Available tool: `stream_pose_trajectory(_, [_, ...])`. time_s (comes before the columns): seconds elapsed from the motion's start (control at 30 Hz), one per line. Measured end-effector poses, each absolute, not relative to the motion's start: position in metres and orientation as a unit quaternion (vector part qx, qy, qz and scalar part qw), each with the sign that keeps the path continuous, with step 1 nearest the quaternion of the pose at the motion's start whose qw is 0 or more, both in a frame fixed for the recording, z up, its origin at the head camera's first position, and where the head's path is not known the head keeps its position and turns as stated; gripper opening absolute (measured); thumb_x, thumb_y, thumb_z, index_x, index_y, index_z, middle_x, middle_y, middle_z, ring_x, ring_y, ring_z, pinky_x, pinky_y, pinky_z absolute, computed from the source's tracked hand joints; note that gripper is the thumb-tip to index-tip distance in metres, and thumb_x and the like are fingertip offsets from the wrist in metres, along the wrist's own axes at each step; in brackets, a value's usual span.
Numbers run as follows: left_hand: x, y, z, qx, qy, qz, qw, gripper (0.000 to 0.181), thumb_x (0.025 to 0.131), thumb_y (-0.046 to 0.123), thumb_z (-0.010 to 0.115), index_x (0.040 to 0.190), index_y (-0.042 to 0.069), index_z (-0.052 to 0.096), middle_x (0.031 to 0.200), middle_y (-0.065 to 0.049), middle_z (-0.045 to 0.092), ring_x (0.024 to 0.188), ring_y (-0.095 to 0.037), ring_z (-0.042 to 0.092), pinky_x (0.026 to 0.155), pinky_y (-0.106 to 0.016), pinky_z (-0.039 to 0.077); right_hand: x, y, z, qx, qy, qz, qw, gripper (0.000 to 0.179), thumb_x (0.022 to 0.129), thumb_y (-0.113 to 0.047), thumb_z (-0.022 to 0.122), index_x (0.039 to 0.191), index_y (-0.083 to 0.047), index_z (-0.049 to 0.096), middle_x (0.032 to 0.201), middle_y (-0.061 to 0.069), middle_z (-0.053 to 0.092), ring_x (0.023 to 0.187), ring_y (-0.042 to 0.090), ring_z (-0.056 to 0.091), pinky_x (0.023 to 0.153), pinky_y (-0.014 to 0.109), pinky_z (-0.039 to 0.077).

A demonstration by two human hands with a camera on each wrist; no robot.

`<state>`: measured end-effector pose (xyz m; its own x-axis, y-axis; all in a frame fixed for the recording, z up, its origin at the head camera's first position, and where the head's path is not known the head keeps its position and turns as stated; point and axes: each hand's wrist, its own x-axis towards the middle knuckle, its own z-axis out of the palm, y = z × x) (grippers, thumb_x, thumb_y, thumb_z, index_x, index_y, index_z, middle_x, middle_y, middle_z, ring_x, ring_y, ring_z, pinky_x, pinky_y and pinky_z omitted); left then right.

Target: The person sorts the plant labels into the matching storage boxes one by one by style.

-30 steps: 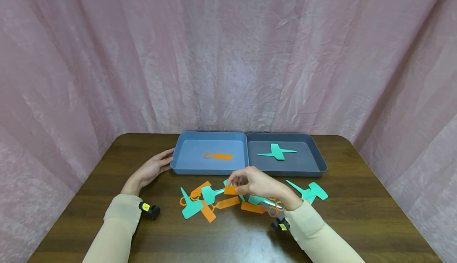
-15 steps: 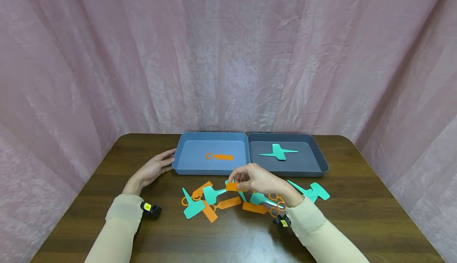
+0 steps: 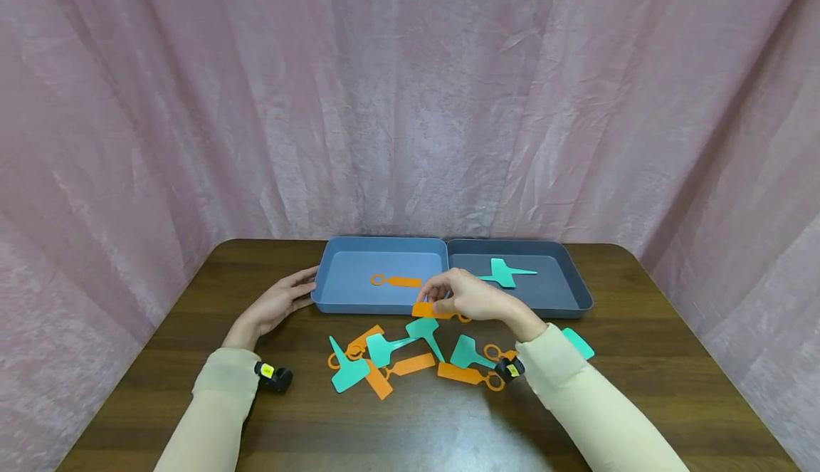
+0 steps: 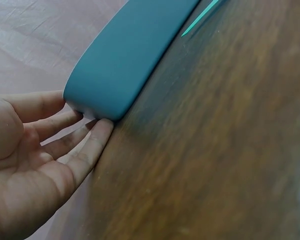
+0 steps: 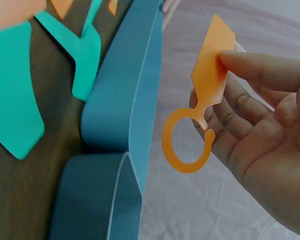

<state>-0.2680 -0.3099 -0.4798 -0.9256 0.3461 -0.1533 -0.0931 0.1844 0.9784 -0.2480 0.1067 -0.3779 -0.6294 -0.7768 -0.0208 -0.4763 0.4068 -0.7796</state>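
My right hand [image 3: 470, 295] pinches an orange plant tag [image 5: 212, 65] by its flat plate, thumb on one face. The tag's hook-shaped ring hangs free in the right wrist view. In the head view this hand is at the front edge of the trays, near where the two meet. My left hand [image 3: 277, 308] touches the outer left side of the light blue tray [image 3: 346, 301] with extended fingers [image 4: 97, 137]. One orange ring tag [image 3: 403, 282] lies in that tray. The dark grey tray [image 3: 557, 287] beside it holds a green T-shaped plant label [image 3: 502, 273].
In front of the trays, several green labels [image 3: 349, 371] and orange tags [image 3: 410, 364] lie scattered and partly overlapping on the brown wooden table [image 3: 397, 436]. Another green label [image 3: 579, 342] is partly hidden by the right sleeve. A pink curtain [image 3: 410, 102] hangs behind the table.
My right hand has lifted the orange tag away from the pile and moved it toward the trays, uncovering green labels beneath. The left hand stays at the blue tray's side.
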Motion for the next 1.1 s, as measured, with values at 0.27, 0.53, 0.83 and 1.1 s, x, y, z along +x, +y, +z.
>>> stream_pose_trajectory(0.27, [-0.266,-0.311,-0.480,0.081,0.746,0.639,0.171,0.059,0.115,0.019,0.041,0.167,0.006,0.017,0.171,-0.021,0.017,0.153,-0.040,0.028,0.122,-0.049,0.036,-0.265,0.105,-0.373,-0.374,0.824,-0.383,0.186,0.024,0.101,0.003,0.060,0.116,-0.007,0.076,0.099,0.004,0.070,0.090,0.021,0.062,0.077,0.033,0.056])
stream_pose_trajectory(0.53, [-0.266,-0.310,-0.480,0.076,0.750,0.634,0.173,0.059,0.115,0.019,0.041,0.168,0.006,0.017,0.171,-0.021,0.017,0.153,-0.040,0.028,0.122,-0.047,0.037,-0.284,0.088,-0.362,-0.360,0.837,-0.371,0.180,0.021,0.101,0.002,0.061,0.117,-0.003,0.075,0.099,0.012,0.070,0.085,0.021,0.060,0.076,0.031,0.054])
stream_pose_trajectory(0.83, [-0.265,-0.312,-0.480,0.080,0.749,0.636,0.169,0.059,0.115,0.019,0.040,0.167,0.006,0.016,0.171,-0.023,0.016,0.153,-0.042,0.027,0.123,-0.052,0.033,-0.311,0.065,-0.353,-0.322,0.854,-0.376,0.162,0.022,0.101,0.001,0.062,0.116,-0.006,0.076,0.101,0.009,0.073,0.059,0.013,0.049,0.052,0.024,0.042])
stream_pose_trajectory(1.1, [-0.266,-0.311,-0.481,0.074,0.749,0.636,0.172,0.058,0.115,0.019,0.039,0.168,0.007,0.016,0.171,-0.020,0.016,0.154,-0.040,0.027,0.123,-0.052,0.033,-0.321,0.058,-0.363,-0.294,0.861,-0.380,0.165,0.024,0.103,0.003,0.058,0.118,-0.005,0.075,0.103,0.011,0.072,0.045,0.012,0.033,0.045,0.024,0.033])
